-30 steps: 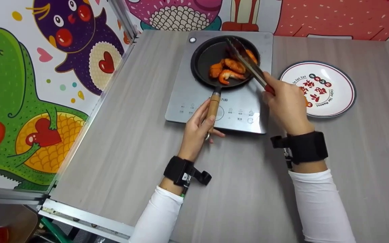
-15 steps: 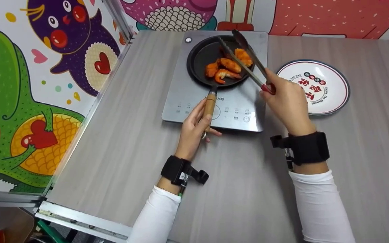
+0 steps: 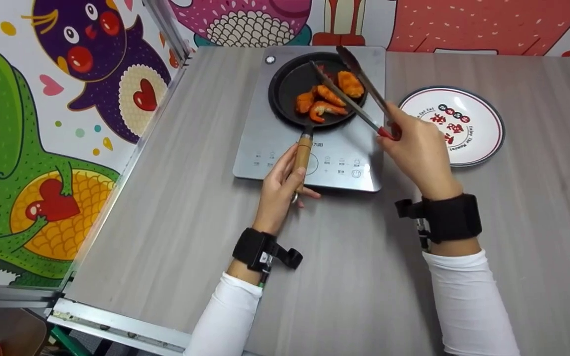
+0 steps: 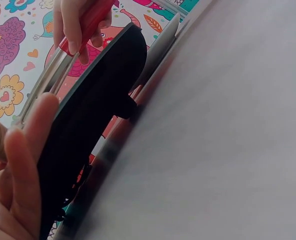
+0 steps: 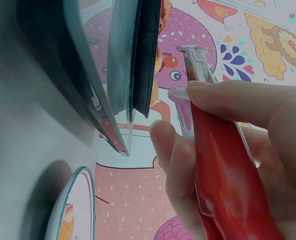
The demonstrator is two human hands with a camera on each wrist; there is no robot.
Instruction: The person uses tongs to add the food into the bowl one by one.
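Note:
In the head view my left hand (image 3: 277, 193) grips the wooden handle (image 3: 303, 154) of a black frying pan (image 3: 285, 81). Thumb and fingers lie round the handle. My right hand (image 3: 422, 153) holds red-gripped metal tongs (image 3: 364, 116) over the pan's right side. The tongs' two arms stand spread apart, with an orange-brown food piece (image 3: 351, 84) showing between them. A curled shrimp (image 3: 318, 113) and other browned pieces (image 3: 305, 102) lie in the pan; the tongs partly cover some. The right wrist view shows the tongs' red grip (image 5: 228, 170) within the fingers.
Beneath the pan is a silver induction cooktop (image 3: 255, 141). To its right stands a white plate (image 3: 485, 131) with red lettering, partly behind my right hand; an orange piece (image 5: 66, 222) on it shows in the right wrist view. Decorated panels (image 3: 483, 24) border the grey table (image 3: 191, 198).
The tongs' arms, close together one second ago, have spread apart, uncovering the food piece at the pan's right. The head view has shifted slightly; my left hand keeps its hold on the handle.

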